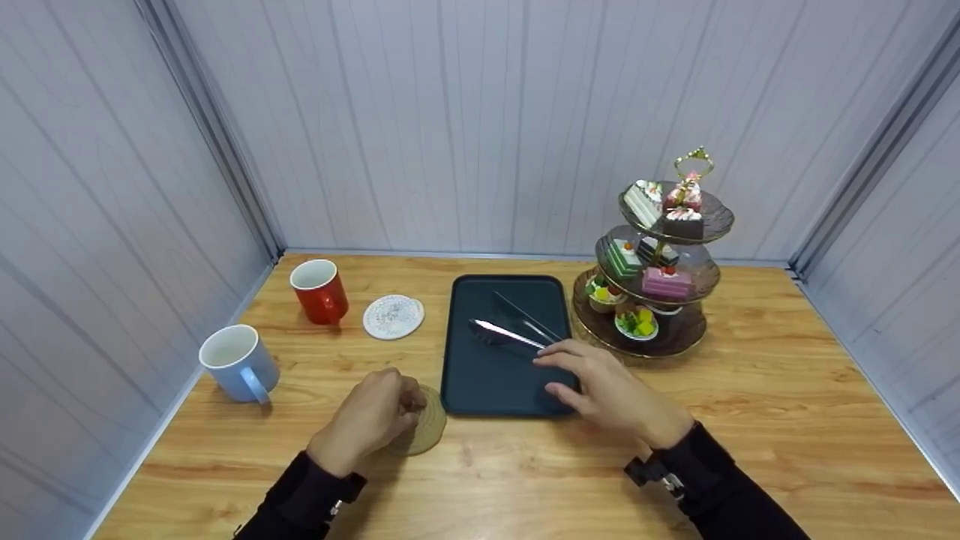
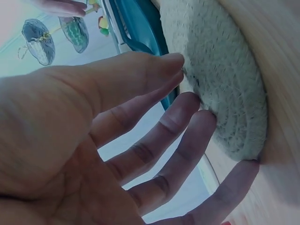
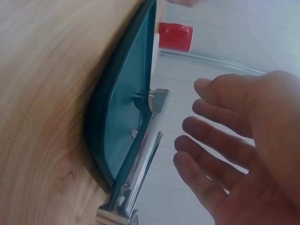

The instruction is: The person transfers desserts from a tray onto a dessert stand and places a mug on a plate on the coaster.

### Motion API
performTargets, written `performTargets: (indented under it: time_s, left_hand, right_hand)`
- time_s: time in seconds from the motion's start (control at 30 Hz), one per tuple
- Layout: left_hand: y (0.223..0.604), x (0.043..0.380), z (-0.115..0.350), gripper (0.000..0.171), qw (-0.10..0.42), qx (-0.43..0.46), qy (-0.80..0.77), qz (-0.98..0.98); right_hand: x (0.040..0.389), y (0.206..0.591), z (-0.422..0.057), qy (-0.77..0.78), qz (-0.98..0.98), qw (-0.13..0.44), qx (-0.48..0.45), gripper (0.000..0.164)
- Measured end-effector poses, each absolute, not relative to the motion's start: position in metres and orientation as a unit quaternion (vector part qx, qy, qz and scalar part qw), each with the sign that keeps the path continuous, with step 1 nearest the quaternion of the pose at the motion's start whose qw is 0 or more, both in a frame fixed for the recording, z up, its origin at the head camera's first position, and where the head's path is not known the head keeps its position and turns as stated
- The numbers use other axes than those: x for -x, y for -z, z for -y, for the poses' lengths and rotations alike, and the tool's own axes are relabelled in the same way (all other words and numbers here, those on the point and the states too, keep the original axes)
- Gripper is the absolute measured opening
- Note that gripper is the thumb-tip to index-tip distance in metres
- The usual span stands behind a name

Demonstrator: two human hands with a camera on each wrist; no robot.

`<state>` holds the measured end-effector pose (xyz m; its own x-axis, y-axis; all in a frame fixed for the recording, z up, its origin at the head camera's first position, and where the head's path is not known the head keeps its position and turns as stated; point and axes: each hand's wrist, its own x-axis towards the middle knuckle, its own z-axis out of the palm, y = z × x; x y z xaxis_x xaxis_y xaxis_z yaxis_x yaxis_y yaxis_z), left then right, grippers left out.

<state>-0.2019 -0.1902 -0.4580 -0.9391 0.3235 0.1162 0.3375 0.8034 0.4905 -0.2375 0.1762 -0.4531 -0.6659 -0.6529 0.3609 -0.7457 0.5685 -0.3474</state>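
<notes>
My left hand (image 1: 371, 412) is over a round tan woven coaster (image 1: 432, 429) left of the tray's near corner. In the left wrist view its fingertips touch the face and edge of the coaster (image 2: 229, 89), which lies on the table. Thumb and index tips are close together, with no part of the coaster visible between them. A dark teal rectangular tray (image 1: 495, 390) has metal tongs (image 1: 504, 332) lying across it, handle end toward the right edge. My right hand (image 1: 600, 386) hovers above the tongs' handle, fingers relaxed and spread, apart from the tongs (image 3: 149, 145) in the right wrist view.
A three-tier cake stand (image 1: 679, 341) with several small cakes stands right of the tray. To the left are a red mug (image 1: 319, 296) and a light blue mug (image 1: 244, 367). A white round coaster (image 1: 393, 316) lies beside the red mug. Panel walls border the table.
</notes>
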Motion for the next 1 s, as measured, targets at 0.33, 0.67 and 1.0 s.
performTargets:
  time_s: [0.33,0.67,1.0]
  left_hand:
    - [0.453,0.198,0.188,0.024,-0.01,0.178,0.263,0.948]
    - [0.446,0.194,0.184,0.024,-0.037,0.183,0.263,0.947]
    - [0.445,0.185,0.182,0.023,-0.053,0.205,0.265,0.941]
  right_hand:
    - [0.235,0.454,-0.171,-0.247,0.87,0.089,-0.417,0.036]
    - [0.232,0.452,-0.164,-0.231,0.87,0.077,-0.429,0.037]
    - [0.228,0.451,-0.153,-0.227,0.859,0.069,-0.454,0.034]
